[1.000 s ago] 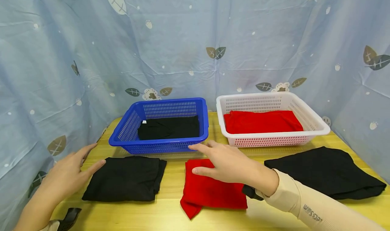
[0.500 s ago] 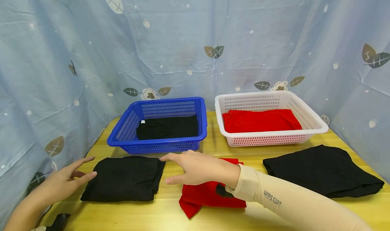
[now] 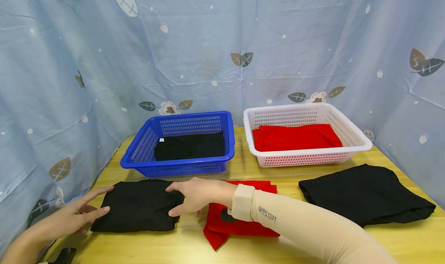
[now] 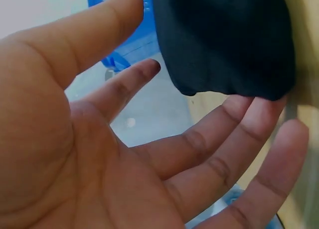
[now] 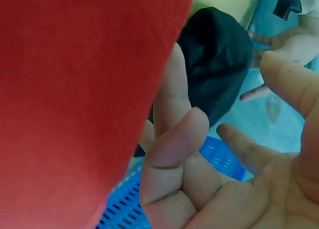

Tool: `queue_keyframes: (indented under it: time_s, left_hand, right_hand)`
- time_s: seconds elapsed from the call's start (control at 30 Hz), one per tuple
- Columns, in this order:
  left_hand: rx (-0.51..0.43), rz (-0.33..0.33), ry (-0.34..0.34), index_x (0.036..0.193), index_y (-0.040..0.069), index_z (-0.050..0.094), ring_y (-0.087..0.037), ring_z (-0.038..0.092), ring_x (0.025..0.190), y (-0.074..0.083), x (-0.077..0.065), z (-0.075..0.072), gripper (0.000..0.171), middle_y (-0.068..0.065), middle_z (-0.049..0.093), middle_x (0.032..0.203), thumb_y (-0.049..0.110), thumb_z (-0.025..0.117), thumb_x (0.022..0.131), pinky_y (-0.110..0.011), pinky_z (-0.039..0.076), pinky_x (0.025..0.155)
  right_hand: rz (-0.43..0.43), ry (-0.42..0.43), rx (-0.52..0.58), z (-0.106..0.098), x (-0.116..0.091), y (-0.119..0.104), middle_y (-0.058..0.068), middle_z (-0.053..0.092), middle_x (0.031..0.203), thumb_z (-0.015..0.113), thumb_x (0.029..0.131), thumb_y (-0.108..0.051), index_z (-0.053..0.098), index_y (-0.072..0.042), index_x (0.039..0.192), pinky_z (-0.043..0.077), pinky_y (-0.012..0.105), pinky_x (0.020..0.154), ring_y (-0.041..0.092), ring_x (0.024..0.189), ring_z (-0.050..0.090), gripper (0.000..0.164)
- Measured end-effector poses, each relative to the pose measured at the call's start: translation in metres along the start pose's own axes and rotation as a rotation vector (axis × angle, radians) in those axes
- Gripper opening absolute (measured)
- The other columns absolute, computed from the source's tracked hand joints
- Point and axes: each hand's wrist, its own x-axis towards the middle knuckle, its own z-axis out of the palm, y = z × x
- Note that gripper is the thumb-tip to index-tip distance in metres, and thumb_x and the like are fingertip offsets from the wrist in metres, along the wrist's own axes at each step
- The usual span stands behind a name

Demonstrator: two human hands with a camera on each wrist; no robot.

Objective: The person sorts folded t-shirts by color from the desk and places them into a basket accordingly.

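Observation:
A folded black garment (image 3: 137, 208) lies on the table at the left front. My left hand (image 3: 71, 217) is at its left edge with the fingers spread; in the left wrist view, fingertips (image 4: 266, 109) meet the lower edge of the black cloth (image 4: 224, 45), perhaps reaching slightly beneath it. Over its right edge is my right hand (image 3: 199, 196), thumb and index finger apart. In the right wrist view nothing sits between that thumb and index finger, and the other fingers are bent beside a red garment (image 5: 75, 99). Whether the right fingers touch the black cloth cannot be told.
Behind stands a blue basket (image 3: 177, 164) containing a black garment (image 3: 191, 147). To its right, a white basket (image 3: 313, 154) holds a red garment (image 3: 299, 137). A folded red garment (image 3: 243, 229) lies under my right forearm, another black garment (image 3: 365, 196) farther right.
My right hand has moved left from above the red garment to the right edge of the left black garment. My left hand has shifted lower, to that garment's left edge.

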Motion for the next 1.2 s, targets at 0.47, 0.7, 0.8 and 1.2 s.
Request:
queue_keyframes:
  time_s: [0.47,0.7,0.8,1.2]
  left_hand:
    - [-0.032,-0.045,0.067,0.172,0.012,0.004,-0.023,0.064,0.095,-0.007,0.005,0.002,0.082,-0.039,0.037,0.151,0.033,0.057,0.113,-0.036,0.054,0.066]
    - [-0.072,-0.062,0.072,0.171,0.014,0.01,-0.027,0.063,0.105,-0.013,0.008,0.002,0.079,-0.037,0.04,0.15,0.031,0.06,0.111,-0.041,0.057,0.072]
    - [-0.092,-0.072,0.059,0.171,0.018,0.014,-0.027,0.062,0.105,-0.016,0.009,0.002,0.077,-0.031,0.05,0.137,0.03,0.06,0.111,-0.044,0.058,0.078]
    - [-0.186,0.009,-0.067,0.134,0.07,0.045,-0.022,0.047,0.065,-0.023,0.011,0.006,0.055,0.0,0.04,0.08,0.021,0.058,0.112,-0.032,0.046,0.063]
  right_hand:
    - [0.041,-0.017,0.119,0.005,0.025,-0.005,0.0,0.045,0.169,0.075,0.1,-0.043,0.046,-0.037,0.161,0.057,0.023,0.084,0.012,0.068,0.078,0.068]
    - [0.031,-0.038,0.353,0.007,0.033,-0.001,0.007,0.055,0.155,0.078,0.1,-0.03,0.052,-0.031,0.157,0.06,0.027,0.071,0.023,0.071,0.08,0.063]
    - [0.01,-0.056,0.449,0.008,0.036,0.001,0.007,0.053,0.154,0.077,0.101,-0.023,0.054,-0.027,0.156,0.057,0.024,0.067,0.025,0.072,0.08,0.061]
    - [-0.002,-0.054,0.606,0.014,0.043,0.008,0.004,0.064,0.12,0.08,0.097,-0.01,0.063,-0.02,0.146,0.034,0.025,0.052,0.015,0.063,0.075,0.053]
